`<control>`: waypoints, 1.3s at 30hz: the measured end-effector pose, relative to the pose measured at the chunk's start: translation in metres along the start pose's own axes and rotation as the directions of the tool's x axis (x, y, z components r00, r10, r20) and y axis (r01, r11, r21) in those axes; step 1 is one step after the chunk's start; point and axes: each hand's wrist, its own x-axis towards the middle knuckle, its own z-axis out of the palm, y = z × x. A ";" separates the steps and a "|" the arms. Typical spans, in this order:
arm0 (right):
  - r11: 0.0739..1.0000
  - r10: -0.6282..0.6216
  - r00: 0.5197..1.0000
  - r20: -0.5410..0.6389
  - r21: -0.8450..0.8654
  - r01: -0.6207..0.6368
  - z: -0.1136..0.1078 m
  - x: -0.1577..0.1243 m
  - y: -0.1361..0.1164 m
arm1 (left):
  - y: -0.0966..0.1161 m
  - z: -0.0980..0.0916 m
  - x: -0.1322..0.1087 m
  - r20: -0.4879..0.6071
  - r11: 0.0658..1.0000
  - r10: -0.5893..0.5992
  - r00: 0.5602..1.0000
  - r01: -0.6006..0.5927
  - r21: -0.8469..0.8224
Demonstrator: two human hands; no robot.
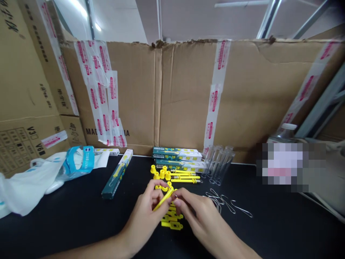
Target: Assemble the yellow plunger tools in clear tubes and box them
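Note:
My left hand [144, 214] is closed around a slim yellow plastic strip [163, 199], tilted with its wider end up to the right. Close beside that end, my right hand [206, 214] is pinched, thumb against index finger; a dark, thin bit shows at its fingertips, too small to name. Several flat yellow plastic pieces [171, 225] lie in a row below the hands. Just beyond are small yellow caps [162, 174] and yellow rods with metal springs or hooks [185, 181]. Bent metal wire hooks [242, 208] lie right of my right hand.
Clear tubes [222, 165] stand behind the hooks. Green-and-white boxes [178, 154] are stacked at the back, and another narrow box [117, 174] lies left. A blue-and-white tissue pack [78, 163] sits farther left. Cardboard walls [185, 97] enclose the black tabletop [88, 223].

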 end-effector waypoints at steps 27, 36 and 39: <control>0.976 -0.095 0.953 -0.286 -0.218 0.032 0.025 -0.009 0.000 | 0.015 0.000 -0.007 0.065 0.879 0.161 0.985 -0.173 0.445; 0.944 -0.140 0.964 -0.226 -0.323 0.061 0.012 -0.007 -0.003 | 0.014 0.000 -0.008 0.036 0.908 0.192 0.981 -0.191 0.374; 0.968 -0.102 0.969 -0.223 -0.247 0.045 0.008 -0.005 -0.004 | 0.012 -0.001 -0.007 0.022 0.897 0.199 0.980 -0.191 0.399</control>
